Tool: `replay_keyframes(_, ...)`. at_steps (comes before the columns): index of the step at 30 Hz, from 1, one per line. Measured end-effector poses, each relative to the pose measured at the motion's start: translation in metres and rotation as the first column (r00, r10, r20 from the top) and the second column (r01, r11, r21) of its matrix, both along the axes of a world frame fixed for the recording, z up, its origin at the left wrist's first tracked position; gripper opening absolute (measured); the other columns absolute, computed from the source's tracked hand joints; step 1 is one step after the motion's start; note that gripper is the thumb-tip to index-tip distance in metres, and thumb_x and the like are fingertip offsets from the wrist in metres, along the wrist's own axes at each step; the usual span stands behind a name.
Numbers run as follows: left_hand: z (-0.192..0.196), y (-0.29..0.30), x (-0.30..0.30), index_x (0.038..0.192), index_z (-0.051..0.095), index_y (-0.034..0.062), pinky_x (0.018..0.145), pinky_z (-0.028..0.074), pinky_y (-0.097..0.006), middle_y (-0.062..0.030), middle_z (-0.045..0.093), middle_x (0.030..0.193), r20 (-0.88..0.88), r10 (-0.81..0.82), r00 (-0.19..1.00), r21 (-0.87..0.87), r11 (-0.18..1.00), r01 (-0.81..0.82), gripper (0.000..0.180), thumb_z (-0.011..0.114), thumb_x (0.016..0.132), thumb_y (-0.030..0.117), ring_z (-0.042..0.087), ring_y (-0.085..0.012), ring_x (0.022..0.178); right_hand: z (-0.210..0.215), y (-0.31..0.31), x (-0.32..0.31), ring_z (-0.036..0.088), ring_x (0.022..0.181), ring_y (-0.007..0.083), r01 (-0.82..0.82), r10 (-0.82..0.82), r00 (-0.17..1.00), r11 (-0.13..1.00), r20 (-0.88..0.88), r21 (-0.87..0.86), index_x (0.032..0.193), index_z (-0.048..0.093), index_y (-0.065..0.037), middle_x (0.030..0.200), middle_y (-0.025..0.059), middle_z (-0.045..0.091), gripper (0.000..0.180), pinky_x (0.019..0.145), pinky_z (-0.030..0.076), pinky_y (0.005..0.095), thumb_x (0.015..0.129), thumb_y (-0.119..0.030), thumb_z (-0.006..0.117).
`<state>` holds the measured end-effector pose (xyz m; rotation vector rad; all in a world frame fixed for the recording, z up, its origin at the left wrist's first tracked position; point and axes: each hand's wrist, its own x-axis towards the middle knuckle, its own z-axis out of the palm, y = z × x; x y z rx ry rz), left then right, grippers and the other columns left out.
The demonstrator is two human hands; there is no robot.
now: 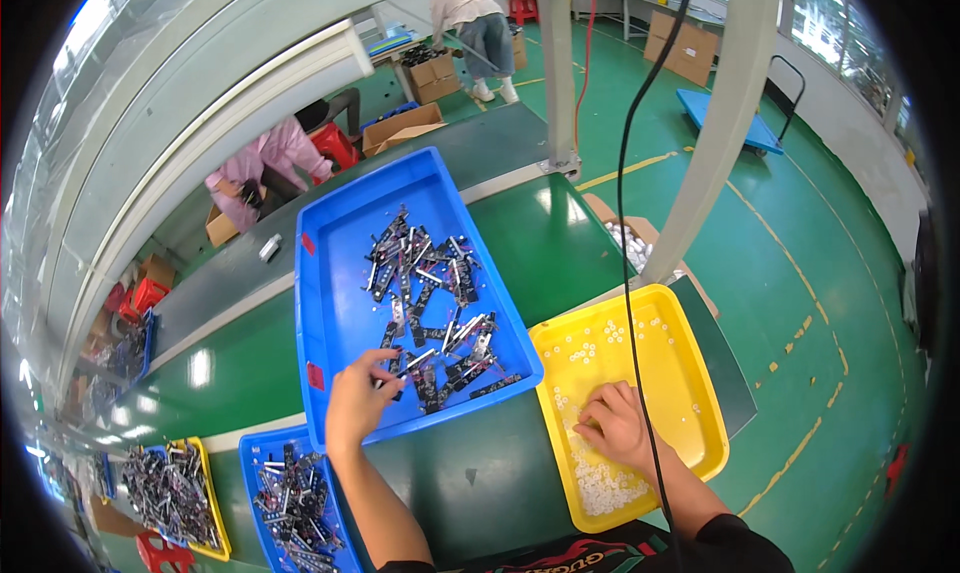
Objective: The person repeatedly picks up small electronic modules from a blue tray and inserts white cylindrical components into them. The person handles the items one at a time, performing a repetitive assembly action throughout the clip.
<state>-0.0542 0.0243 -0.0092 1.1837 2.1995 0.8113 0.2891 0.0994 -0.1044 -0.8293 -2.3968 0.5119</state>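
My left hand (362, 395) is over the near end of a large blue tray (322, 188), its thumb and fingers closed on a small black strip-shaped part (397, 384). Around it in the tray lies a loose heap of similar black strips with silver rods and thin wires (425, 263). My right hand (614, 425) is inside a yellow tray (700, 373), fingers curled down toward the bottom. Small white rings (605, 488) are piled at that tray's near end, with more scattered at its far end. Whatever the right fingertips pinch, if anything, is hidden.
Two smaller trays, one blue (262, 443) and one yellow (215, 518), hold more black parts at the lower left. A black cable (626, 173) hangs before the yellow tray. A metal post (715, 133) rises beyond it. Two people work across the green bench (540, 233).
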Motion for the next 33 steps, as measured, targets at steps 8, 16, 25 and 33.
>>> replay_keyframes(8, 0.03, -0.025, 0.004, 0.106, 0.064, -0.0046, 0.071, 0.053, -0.026, -0.0079, 0.064, 0.086, 0.36, -0.187, 0.914, 0.642, 0.76, -0.098, 0.03, 0.07, 0.077, -0.006, 0.065, -0.0159, 0.082, 0.02, -0.007, 0.0, 0.053, 0.084, 0.0229, -0.037, 0.036, 0.999, 0.995, 0.015, 0.096, 0.077, 0.062, -0.014, 0.086, 0.0005, 0.058, 0.019, 0.071, 0.039, 0.0373, 0.066, -0.01, 0.077)
replay_keyframes(16, 0.027, -0.025, 0.007, 0.102, 0.066, -0.0068, 0.069, 0.052, -0.023, -0.0097, 0.063, 0.088, 0.426, -0.178, 0.887, 0.764, 0.596, -0.247, 0.03, 0.07, 0.073, -0.013, 0.065, -0.0152, 0.081, 0.069, -0.013, -0.033, 0.061, 0.065, 0.0242, -0.171, 0.132, 0.971, 0.967, -0.201, -0.187, 0.076, 0.064, -0.006, 0.072, 0.0064, 0.064, 0.013, 0.059, 0.049, 0.0321, 0.072, -0.006, 0.076)
replay_keyframes(25, 0.047, -0.025, 0.015, 0.105, 0.065, -0.0022, 0.068, 0.049, -0.023, -0.0059, 0.064, 0.088, 0.504, -0.02, 0.864, 0.681, 0.624, -0.383, 0.029, 0.069, 0.076, -0.008, 0.062, -0.0122, 0.076, 0.149, 0.021, -0.105, 0.058, 0.056, 0.0217, -0.473, 0.534, 0.79, 0.843, -0.301, 0.256, 0.077, 0.063, -0.004, 0.068, 0.0066, 0.062, 0.021, 0.049, 0.043, 0.0307, 0.064, -0.001, 0.08)
replay_keyframes(33, 0.038, -0.018, 0.013, 0.105, 0.068, -0.0013, 0.071, 0.048, -0.023, -0.0051, 0.063, 0.088, 0.31, 0.024, 0.95, 0.701, 0.669, -0.246, 0.03, 0.072, 0.076, -0.006, 0.06, -0.0104, 0.08, 0.187, 0.045, -0.096, 0.061, 0.057, 0.0217, -0.326, 0.505, 0.634, 0.862, -0.587, 0.389, 0.081, 0.065, 0.002, 0.068, 0.0097, 0.066, 0.022, 0.05, 0.046, 0.0282, 0.065, 0.001, 0.08)
